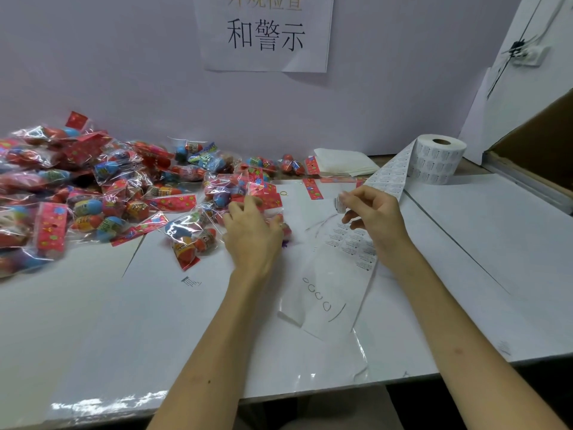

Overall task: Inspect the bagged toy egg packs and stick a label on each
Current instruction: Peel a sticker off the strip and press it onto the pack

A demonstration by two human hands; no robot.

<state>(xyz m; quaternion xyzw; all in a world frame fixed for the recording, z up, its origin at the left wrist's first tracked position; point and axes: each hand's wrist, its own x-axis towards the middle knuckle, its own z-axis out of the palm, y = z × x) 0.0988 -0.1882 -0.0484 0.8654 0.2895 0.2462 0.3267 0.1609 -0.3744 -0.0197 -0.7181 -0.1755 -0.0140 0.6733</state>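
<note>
Label step is right in the middle here. The right hand (376, 218) has one label (340, 203) pinched between thumb and fingertips, lifted off the strip (389, 175) that runs back to the roll (440, 159) at the far right of the table (155, 321). The left hand (251, 231) is down on a pack (283, 228) just in front of the big pile (93, 187). Its fingers look curled around the pack, but it's blurry there, so I wouldn't swear to how firm that grip is.

How I'd do this bit:

- Pull that pack clear of the pile first so no neighbouring film gets caught under the label.
- Flatten a patch of bag with the left fingers. These bags are crinkly and shiny, and a label laid over a wrinkle will probably lift later.
- Hold the label only by its edge so finger grease doesn't kill the glue.
- Touch one edge down, then wipe across with the thumb to push the air out.
- Pick a flat spot of film, not over an egg's curve or the red header card.
- Look the pack over while it's in hand: seal closed, eggs all there.

The used backing trails toward the near edge, so keep it from sliding under the pack.
</note>
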